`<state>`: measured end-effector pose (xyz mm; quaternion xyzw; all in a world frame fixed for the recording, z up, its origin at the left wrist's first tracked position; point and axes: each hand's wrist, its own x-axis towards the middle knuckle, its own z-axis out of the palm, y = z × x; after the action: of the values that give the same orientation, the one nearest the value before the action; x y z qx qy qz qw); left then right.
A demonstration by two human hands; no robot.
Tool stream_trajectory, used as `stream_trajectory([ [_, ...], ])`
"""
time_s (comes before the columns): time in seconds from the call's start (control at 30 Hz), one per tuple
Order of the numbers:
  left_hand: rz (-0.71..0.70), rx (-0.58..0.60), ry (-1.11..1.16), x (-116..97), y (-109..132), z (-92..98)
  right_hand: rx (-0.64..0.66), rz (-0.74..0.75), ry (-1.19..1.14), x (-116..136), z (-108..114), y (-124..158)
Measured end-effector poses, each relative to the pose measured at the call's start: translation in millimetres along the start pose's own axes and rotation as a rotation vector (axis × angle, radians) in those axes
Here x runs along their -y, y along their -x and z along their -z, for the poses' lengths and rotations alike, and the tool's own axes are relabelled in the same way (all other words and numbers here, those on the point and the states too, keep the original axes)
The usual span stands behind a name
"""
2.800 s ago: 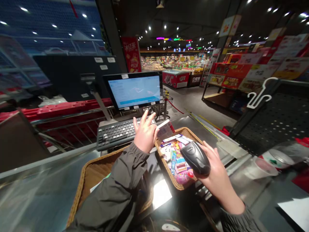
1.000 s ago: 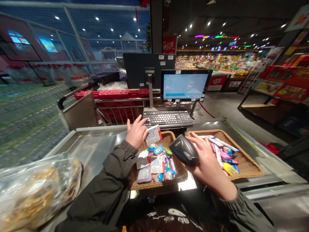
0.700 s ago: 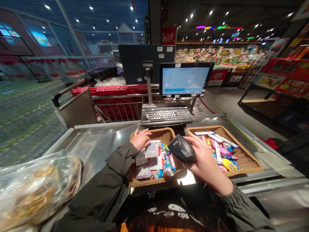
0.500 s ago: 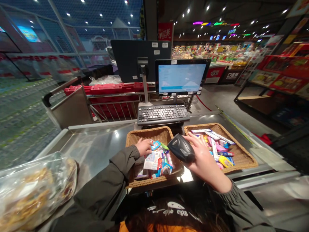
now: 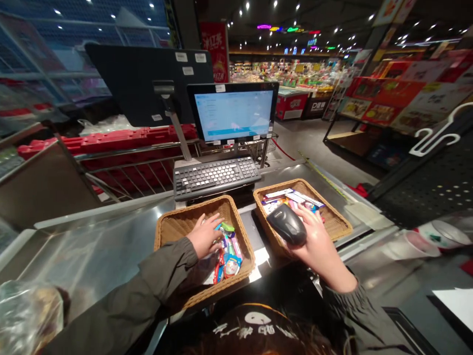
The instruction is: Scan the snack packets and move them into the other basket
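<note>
Black plastic barcode scanner [image 5: 287,224] sat gripped in the right hand [image 5: 314,244] over the right wicker basket [image 5: 338,228] — rigid, light, best held by its handle — while the left hand [image 5: 204,235] pressed open-fingered onto small, slippery packets [image 5: 228,251] in the left wicker basket [image 5: 177,224].

Black scanner [image 5: 287,224], seemingly tan baskets [image 5: 173,228].
</note>
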<state>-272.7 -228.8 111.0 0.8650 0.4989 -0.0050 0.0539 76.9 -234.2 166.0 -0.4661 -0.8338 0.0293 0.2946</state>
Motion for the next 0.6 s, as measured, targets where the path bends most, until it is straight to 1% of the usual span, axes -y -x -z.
stream_trajectory([
  [0.07,-0.083,-0.057,0.016,-13,-20,15.8,-0.062,-0.103,0.017,-21,9,9],
  [0.13,-0.149,-0.102,0.023,-26,-48,26.7,-0.108,-0.174,0.043,-41,19,17],
  [0.23,-0.192,-0.144,0.011,-44,-98,32.5,-0.155,-0.228,0.083,-64,32,29],
  [0.33,-0.216,-0.142,-0.014,-63,-152,28.5,-0.167,-0.247,0.100,-77,40,39],
  [0.43,-0.228,-0.092,-0.052,-81,-200,19.1,-0.142,-0.260,0.096,-85,43,45],
  [0.5,-0.243,-0.070,-0.074,-91,-227,11.3,-0.127,-0.258,0.091,-88,44,47],
  [0.6,-0.318,-0.041,-0.110,-101,-257,-2.1,-0.120,-0.254,0.083,-92,47,47],
])
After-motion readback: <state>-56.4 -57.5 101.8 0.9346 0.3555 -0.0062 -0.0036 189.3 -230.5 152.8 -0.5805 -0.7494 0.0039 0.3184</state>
